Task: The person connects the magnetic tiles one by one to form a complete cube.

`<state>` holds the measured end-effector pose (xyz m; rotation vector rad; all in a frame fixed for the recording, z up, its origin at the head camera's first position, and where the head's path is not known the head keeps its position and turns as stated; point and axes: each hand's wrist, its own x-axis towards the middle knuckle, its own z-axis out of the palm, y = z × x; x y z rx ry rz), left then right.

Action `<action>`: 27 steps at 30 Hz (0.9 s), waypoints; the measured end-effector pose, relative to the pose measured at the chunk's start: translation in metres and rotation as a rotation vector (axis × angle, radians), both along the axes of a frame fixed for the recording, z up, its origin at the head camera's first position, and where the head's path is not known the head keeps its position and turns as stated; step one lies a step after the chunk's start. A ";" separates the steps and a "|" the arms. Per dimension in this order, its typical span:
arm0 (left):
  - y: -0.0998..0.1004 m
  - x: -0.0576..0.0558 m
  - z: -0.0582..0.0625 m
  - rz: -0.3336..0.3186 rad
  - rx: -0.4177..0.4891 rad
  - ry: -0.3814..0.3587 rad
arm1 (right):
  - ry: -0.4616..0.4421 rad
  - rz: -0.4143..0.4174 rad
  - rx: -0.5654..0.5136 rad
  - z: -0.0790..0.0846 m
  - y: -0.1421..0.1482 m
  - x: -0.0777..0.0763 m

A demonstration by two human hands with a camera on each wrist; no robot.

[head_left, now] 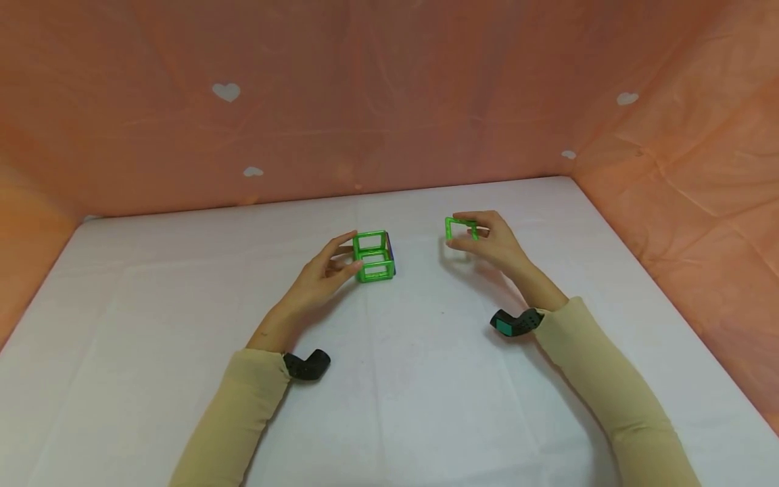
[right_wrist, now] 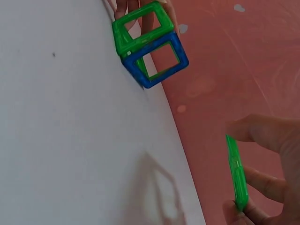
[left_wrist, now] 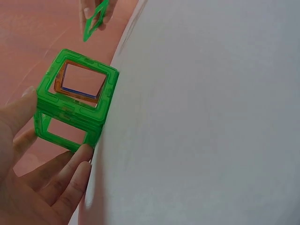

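A small cube of magnetic frame tiles [head_left: 371,253] stands on the white table. Most of its sides are green; a blue square tile [right_wrist: 135,71] forms the side facing the right wrist view, and an orange frame [left_wrist: 58,83] shows through it in the left wrist view. My left hand [head_left: 319,277] grips the cube from its left, with thumb and fingers at its edges. Off to the right and apart from the cube, my right hand [head_left: 496,243] pinches a single green square tile [right_wrist: 237,173] by opposite edges, raised above the table.
The table's white cloth [head_left: 420,379] carries shadows of both hands. Orange curtains with white hearts [head_left: 226,92] hang behind and at the sides. Black wrist devices [head_left: 307,365] sit by both sleeve cuffs.
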<state>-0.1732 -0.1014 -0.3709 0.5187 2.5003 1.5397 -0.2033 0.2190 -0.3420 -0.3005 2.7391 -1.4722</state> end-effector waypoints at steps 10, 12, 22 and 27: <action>0.000 0.001 0.003 -0.008 0.003 -0.012 | -0.002 0.041 -0.056 0.005 -0.021 -0.003; 0.000 0.001 0.003 -0.007 -0.004 -0.013 | -0.005 0.047 -0.065 0.005 -0.025 -0.004; 0.001 0.001 0.004 -0.010 0.002 -0.027 | -0.037 0.078 -0.090 0.002 -0.044 -0.003; 0.002 0.001 0.003 -0.015 0.005 -0.032 | -0.014 0.100 -0.082 0.001 -0.050 -0.004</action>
